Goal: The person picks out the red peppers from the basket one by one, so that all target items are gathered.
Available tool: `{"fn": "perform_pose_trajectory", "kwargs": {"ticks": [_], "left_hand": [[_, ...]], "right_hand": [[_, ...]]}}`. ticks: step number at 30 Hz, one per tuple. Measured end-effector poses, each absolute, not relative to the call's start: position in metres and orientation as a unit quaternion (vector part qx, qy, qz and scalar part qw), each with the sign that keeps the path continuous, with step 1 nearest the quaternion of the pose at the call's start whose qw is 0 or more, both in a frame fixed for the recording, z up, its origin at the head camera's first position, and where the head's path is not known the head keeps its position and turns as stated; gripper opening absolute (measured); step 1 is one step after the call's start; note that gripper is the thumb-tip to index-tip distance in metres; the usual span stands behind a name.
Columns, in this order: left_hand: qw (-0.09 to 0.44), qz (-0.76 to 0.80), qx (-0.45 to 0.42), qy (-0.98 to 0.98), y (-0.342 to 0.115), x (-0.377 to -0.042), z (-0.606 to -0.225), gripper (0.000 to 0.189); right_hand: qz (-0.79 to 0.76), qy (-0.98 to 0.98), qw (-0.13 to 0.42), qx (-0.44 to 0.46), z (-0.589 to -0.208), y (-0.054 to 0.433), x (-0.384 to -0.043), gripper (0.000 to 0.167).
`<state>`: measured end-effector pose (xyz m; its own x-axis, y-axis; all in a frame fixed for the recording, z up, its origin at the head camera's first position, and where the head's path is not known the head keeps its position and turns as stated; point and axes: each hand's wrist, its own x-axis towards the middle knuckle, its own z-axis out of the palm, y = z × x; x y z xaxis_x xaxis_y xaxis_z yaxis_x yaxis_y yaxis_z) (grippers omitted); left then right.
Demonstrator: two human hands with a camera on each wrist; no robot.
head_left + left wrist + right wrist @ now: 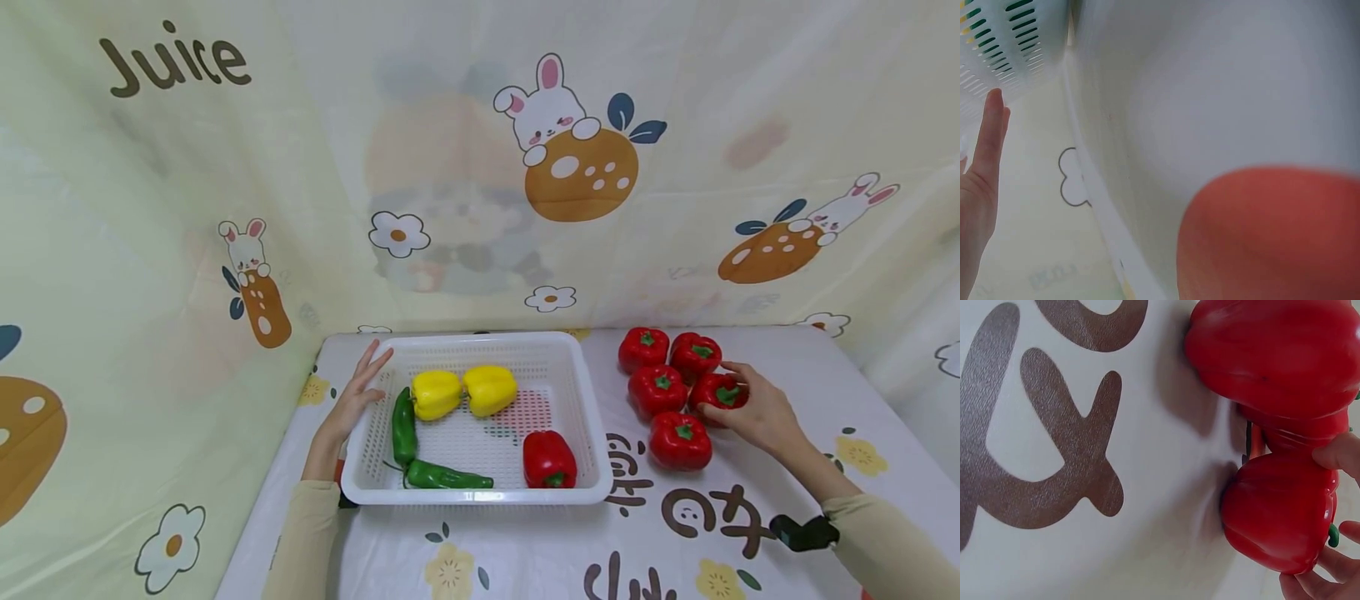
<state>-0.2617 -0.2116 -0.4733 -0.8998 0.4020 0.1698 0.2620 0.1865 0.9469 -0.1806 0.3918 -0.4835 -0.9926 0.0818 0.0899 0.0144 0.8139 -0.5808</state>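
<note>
My right hand (761, 412) has its thumb and fingers around a red bell pepper (717, 389), the rightmost of a cluster on the table. In the right wrist view, this pepper (1275, 515) sits between the thumb and fingertips, its green stem facing the palm. My left hand (356, 404) rests at the left rim of a white plastic basket (596, 433), fingers fairly straight. The left wrist view shows that hand (982, 169) beside the slotted basket wall (1029, 69). Inside the basket lie two yellow bell peppers (437, 395), two long green peppers (404, 429) and one red bell pepper (550, 459).
Several more red bell peppers (657, 390) stand close together right of the basket, touching or nearly touching the gripped one. A patterned cloth (525, 546) covers the table. Behind it hangs a printed curtain (450, 167). A blurred red-orange shape (1272, 237) fills the left wrist view's lower right.
</note>
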Motion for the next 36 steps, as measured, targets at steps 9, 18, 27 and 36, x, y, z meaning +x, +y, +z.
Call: {"fn": "perform_pose_trajectory", "kwargs": {"ticks": [9,18,27,36], "left_hand": [[0.045,0.600,0.216,0.769,-0.218,-0.275,-0.500,0.063],[0.034,0.594,0.220,0.773,-0.219,-0.277,-0.505,0.063],[0.056,0.599,0.219,0.768,-0.213,-0.264,-0.477,0.062],[0.047,0.603,0.218,0.766,-0.217,-0.271,-0.492,0.062]], "right_hand": [[0.309,-0.949,0.056,-0.033,-0.487,0.393,-0.181,0.088],[0.320,-0.945,0.051,-0.042,-0.487,0.394,-0.182,0.087],[0.307,-0.949,0.059,-0.040,-0.479,0.398,-0.184,0.084],[0.294,-0.952,0.076,-0.033,-0.458,0.392,-0.188,0.083]]}}
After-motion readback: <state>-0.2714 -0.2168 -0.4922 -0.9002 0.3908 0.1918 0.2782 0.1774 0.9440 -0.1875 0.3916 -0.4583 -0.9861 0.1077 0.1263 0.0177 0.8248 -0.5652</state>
